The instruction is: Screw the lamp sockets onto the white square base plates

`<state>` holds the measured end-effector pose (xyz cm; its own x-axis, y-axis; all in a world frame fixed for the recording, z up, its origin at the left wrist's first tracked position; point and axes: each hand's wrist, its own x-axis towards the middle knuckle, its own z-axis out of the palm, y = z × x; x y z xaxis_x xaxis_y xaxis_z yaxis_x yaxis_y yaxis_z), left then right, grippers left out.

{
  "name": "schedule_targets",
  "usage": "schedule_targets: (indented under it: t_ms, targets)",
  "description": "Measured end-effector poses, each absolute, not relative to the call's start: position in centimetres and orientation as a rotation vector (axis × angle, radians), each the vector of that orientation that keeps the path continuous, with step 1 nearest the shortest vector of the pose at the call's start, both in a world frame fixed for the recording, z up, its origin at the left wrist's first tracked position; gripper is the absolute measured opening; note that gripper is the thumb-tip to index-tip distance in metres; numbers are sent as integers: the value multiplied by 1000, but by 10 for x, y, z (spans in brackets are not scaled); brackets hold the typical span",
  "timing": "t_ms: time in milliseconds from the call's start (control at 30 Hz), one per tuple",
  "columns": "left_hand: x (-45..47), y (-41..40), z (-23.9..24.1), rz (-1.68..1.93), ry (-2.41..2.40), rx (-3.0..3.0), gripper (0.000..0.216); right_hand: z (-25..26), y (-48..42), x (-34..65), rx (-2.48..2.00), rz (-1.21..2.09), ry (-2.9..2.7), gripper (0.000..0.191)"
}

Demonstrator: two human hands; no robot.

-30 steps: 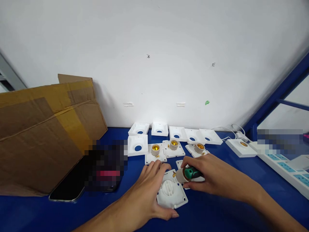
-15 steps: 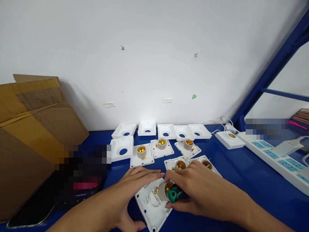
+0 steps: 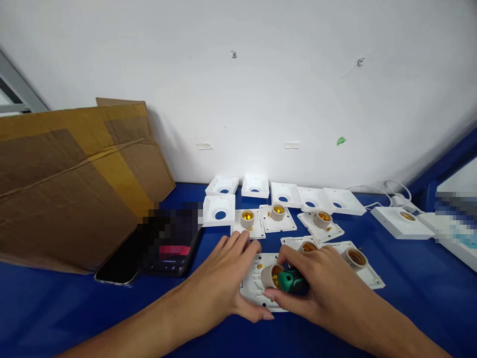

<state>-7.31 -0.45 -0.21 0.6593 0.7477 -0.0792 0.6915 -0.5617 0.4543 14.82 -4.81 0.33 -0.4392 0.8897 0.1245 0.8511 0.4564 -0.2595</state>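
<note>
My left hand (image 3: pixel 227 281) lies over the left edge of a white square lamp-holder plate (image 3: pixel 257 293) on the blue table, fingers curled round its rim. My right hand (image 3: pixel 316 288) grips a green-handled screwdriver (image 3: pixel 292 281) together with a beige bulb socket with a brass inside (image 3: pixel 269 276), held against the plate's middle. The screwdriver's tip is hidden inside the socket.
Several more plates with sockets (image 3: pixel 278 216) and empty white covers (image 3: pixel 219 210) lie in rows by the wall. A phone (image 3: pixel 152 251) and a cardboard box (image 3: pixel 70 184) sit to the left. An assembled holder (image 3: pixel 402 222), cable and power strip (image 3: pixel 456 236) are at right.
The view has swung back left. The plate now lies flat under my hands, and my right hand has brought the socket and screwdriver onto its middle.
</note>
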Motion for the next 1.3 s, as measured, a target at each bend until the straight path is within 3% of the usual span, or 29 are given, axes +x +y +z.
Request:
schedule_targets:
  t_ms: [467,833,1167,1300]
  targets:
    - [-68,-14,-24,373,1129,2352,74,-15,-43,125,-1648,155,-2441,39]
    - [-68,-18,-24,389,1151,2355,70,-10,-44,128,-1604,98,-2514,30]
    - [-67,-18,-20,371,1203,2297,65,-14,-41,129,-1647,211,-2471,47]
    - [-71,-16,-27,403,1158,2262,82,17,-37,157,-1657,439,-2182,31]
